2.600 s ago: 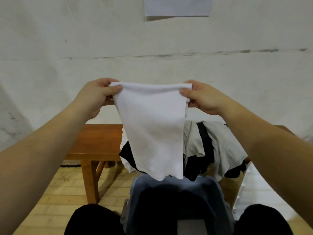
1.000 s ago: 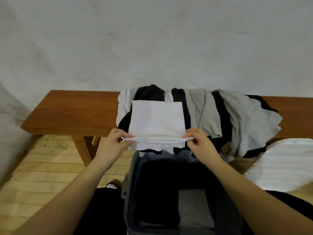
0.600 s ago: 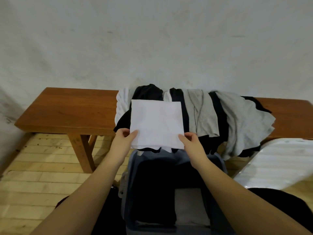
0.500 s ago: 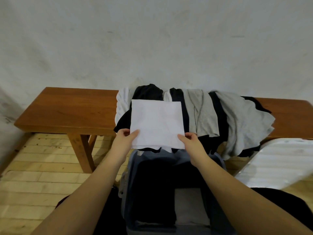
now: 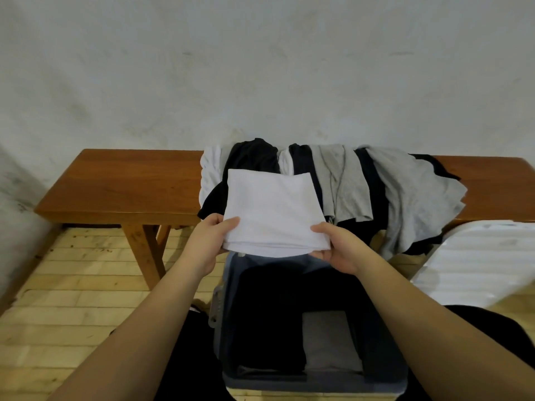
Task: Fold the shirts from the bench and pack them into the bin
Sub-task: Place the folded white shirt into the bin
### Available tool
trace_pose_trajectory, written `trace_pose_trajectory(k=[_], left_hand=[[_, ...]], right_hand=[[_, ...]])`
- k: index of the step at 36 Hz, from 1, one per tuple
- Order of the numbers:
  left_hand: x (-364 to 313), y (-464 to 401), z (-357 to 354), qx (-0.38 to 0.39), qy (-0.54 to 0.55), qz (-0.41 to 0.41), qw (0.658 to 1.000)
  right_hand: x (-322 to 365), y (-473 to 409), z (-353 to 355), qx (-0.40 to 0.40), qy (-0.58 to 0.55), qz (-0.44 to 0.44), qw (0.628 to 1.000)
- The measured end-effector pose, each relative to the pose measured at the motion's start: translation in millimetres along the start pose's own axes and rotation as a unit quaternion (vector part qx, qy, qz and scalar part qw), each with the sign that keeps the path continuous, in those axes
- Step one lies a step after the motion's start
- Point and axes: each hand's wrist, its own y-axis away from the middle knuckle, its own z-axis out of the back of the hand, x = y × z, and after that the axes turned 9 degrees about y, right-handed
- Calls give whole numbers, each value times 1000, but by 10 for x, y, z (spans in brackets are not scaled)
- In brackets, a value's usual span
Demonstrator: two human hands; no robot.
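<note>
A folded white shirt (image 5: 272, 209) is held between both hands, its far part over the pile of black, grey and white shirts (image 5: 376, 189) on the wooden bench (image 5: 124, 189). My left hand (image 5: 208, 241) grips its near left corner, thumb on top. My right hand (image 5: 338, 244) grips the near right corner the same way. The near edge hangs over the far rim of the grey-blue bin (image 5: 223, 299), which stands between my knees. Inside the bin lie a folded black shirt (image 5: 266, 322) and a folded grey shirt (image 5: 330, 340).
A white ribbed sheet (image 5: 477, 261) leans at the right, beside the bin and under the bench edge. The bench stands against a pale wall. Light wooden floor (image 5: 72, 299) spreads to the left.
The white shirt went from hanging in the air to lying folded on the pile. Both hands now grip its near corners and have lifted its near edge toward the bin.
</note>
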Motion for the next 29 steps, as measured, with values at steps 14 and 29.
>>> trace_pose_trajectory(k=[14, 29], left_hand=[[555, 544, -174, 18, 22, 169, 985], [1423, 46, -283, -40, -59, 437, 896]], right_hand=[[-608, 424, 686, 57, 96, -133, 985], [-1381, -152, 1026, 45, 125, -349, 928]])
